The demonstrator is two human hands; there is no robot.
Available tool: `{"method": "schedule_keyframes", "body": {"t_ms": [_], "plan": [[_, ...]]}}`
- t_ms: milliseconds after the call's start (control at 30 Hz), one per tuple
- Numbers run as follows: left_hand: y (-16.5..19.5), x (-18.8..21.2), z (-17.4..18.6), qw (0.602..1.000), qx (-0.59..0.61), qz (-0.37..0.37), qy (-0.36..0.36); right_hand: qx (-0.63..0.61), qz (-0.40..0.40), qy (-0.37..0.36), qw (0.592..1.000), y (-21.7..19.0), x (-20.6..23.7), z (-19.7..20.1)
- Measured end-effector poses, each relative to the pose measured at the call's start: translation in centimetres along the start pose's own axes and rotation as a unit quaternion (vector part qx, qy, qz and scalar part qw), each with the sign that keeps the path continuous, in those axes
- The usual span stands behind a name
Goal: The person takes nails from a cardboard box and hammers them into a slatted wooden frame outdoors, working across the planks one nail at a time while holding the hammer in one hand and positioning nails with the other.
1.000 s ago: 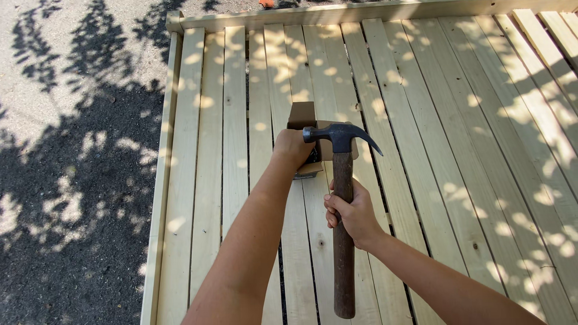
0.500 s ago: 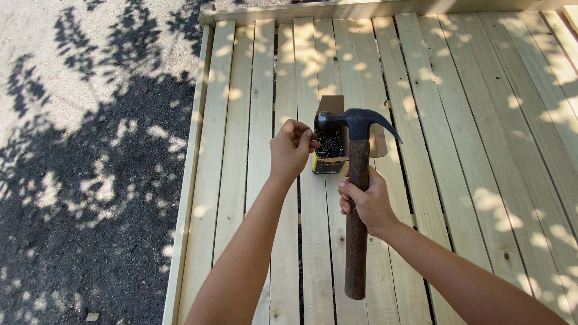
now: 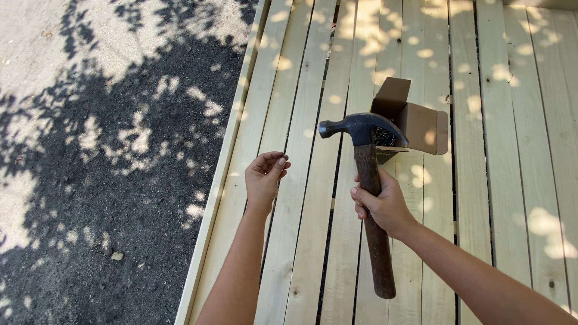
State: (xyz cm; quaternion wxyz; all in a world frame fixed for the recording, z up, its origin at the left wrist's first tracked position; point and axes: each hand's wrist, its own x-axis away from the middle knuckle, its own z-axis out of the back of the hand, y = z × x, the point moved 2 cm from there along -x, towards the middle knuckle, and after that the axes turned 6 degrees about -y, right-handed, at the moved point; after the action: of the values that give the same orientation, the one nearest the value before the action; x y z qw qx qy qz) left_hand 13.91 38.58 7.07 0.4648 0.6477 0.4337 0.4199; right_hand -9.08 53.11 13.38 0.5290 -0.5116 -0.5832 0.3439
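- Gripping a claw hammer point(image 3: 368, 174) by the middle of its wooden handle, the right hand point(image 3: 382, 201) holds it upright, dark head at the far end, striking face to the left.
- Left hand point(image 3: 265, 174) hovers above the pale deck boards point(image 3: 301, 241), fingertips pinched; whether a nail sits between them cannot be told.
- Open cardboard box point(image 3: 409, 117) of nails lies on the deck just beyond the hammer head.
- Dark gravel ground point(image 3: 108, 180) borders the deck's left edge.

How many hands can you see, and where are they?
2. The left hand is raised over the deck boards, fingers pinched together. The right hand grips the hammer handle beside the open cardboard box.
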Motion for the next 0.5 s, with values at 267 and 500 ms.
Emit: {"method": "schedule_keyframes", "body": {"t_ms": [267, 500], "plan": [[-5.9, 2.7, 4.9, 0.994, -0.074, 0.038, 0.065, 0.047, -0.068, -0.040, 0.996, 2.1, -1.5, -1.7], [-7.9, 4.3, 3.1, 0.979, -0.188, -0.026, 0.071, 0.106, -0.098, -0.069, 0.987, 3.2, -1.6, -1.9]]}}
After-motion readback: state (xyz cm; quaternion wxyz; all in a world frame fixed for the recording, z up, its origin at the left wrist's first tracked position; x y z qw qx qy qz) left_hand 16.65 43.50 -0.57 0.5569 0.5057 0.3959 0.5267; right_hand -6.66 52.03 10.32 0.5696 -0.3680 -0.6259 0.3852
